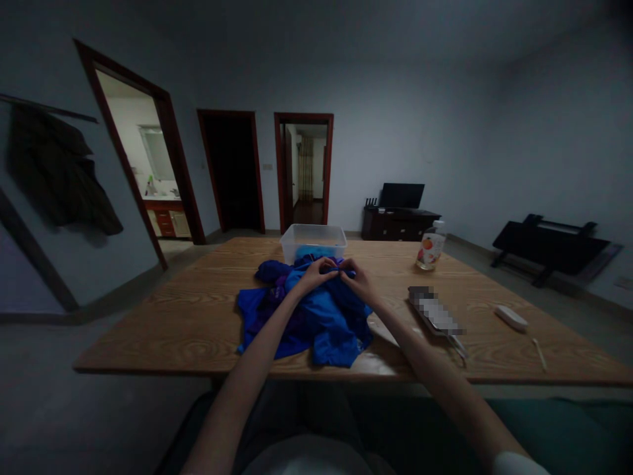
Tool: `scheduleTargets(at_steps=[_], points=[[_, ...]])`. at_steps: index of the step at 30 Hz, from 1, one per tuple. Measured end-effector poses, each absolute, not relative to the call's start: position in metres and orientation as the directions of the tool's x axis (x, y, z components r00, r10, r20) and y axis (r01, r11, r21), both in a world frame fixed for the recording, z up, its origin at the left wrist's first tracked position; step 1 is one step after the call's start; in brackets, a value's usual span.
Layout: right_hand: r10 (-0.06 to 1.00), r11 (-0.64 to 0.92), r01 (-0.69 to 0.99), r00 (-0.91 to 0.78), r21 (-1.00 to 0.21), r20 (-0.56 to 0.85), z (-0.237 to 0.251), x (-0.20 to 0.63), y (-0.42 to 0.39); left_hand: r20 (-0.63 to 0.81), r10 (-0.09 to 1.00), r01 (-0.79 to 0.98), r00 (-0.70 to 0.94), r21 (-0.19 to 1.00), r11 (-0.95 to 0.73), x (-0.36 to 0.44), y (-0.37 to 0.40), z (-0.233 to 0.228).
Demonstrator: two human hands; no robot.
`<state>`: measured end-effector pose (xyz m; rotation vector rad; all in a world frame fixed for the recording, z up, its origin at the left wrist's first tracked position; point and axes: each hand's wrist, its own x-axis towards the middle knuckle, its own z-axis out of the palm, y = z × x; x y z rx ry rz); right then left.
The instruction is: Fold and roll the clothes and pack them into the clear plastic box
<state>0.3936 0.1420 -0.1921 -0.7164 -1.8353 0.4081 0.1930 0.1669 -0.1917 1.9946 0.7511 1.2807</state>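
Observation:
A crumpled blue and purple garment [321,323] lies spread on the wooden table in front of me. My left hand [316,274] pinches a bit of its fabric near the far edge, thumb and fingers closed. Close beside it, my right hand [357,282] grips the same dark blue fold, with the fingertips of both hands almost meeting. Just beyond the hands stands a clear plastic box [314,236] with something light blue inside. What exactly lies between the fingertips is too small to make out.
On the wooden table [163,330], a bottle with a fruit label [430,247] stands at the right. Nearer are a blurred-out flat item [435,313], a white oblong case [511,318] and a thin pale stick [540,355]. A television cabinet [398,225] is against the far wall.

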Motion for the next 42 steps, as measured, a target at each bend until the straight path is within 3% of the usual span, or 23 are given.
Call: scheduleTargets(at_steps=[14, 26, 35, 42], points=[[0.64, 0.758, 0.333, -0.217, -0.56, 0.737, -0.194, 0.392, 0.14, 0.533, 0.763, 0.069, 0.367, 0.802, -0.593, 0.193, 0.163, -0.189], [0.648, 0.749, 0.355, -0.218, -0.559, 0.73, -0.194, 0.393, 0.142, 0.563, 0.729, 0.164, 0.39, 0.737, -0.656, 0.192, 0.165, -0.189], [0.57, 0.772, 0.478, -0.228, -0.42, 0.789, -0.197, 0.392, 0.141, 0.528, 0.75, 0.183, 0.399, 0.755, -0.629, 0.193, 0.161, -0.186], [0.556, 0.778, 0.501, -0.264, -0.38, 0.788, -0.197, 0.391, 0.137, 0.507, 0.767, 0.119, 0.393, 0.799, -0.589, 0.19, 0.165, -0.187]])
